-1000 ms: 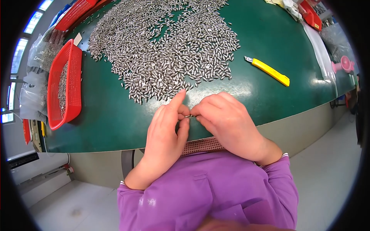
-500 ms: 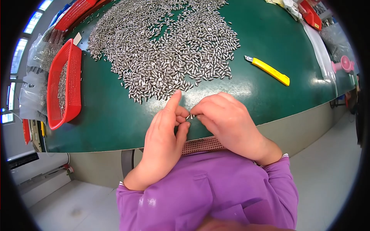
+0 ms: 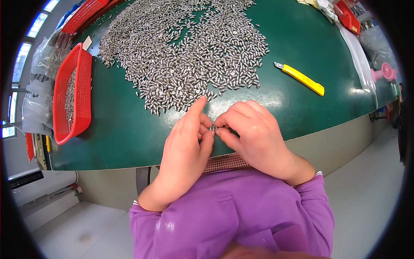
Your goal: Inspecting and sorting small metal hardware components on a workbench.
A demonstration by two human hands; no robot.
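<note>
Near the table's front edge, my left hand and my right hand meet fingertip to fingertip. Pinched between them is a small silvery metal fitting, mostly covered by the fingers. My left thumb and bent fingers close on its left side, while the left index finger points up and away. On the other side, my right thumb and index finger grip it. Just beyond the hands spreads a large pile of small metal fittings, its near edge close to the raised left index finger.
A red plastic basket with metal pieces inside stands at the left of the green table, beside clear plastic bags. A yellow utility knife lies to the right, its blade tip exposed. Farther right is a pink object.
My fingertips have drawn closer together. The small metal pieces that showed apart between them now appear as one fitting held by both hands. The left thumb has moved up toward it.
</note>
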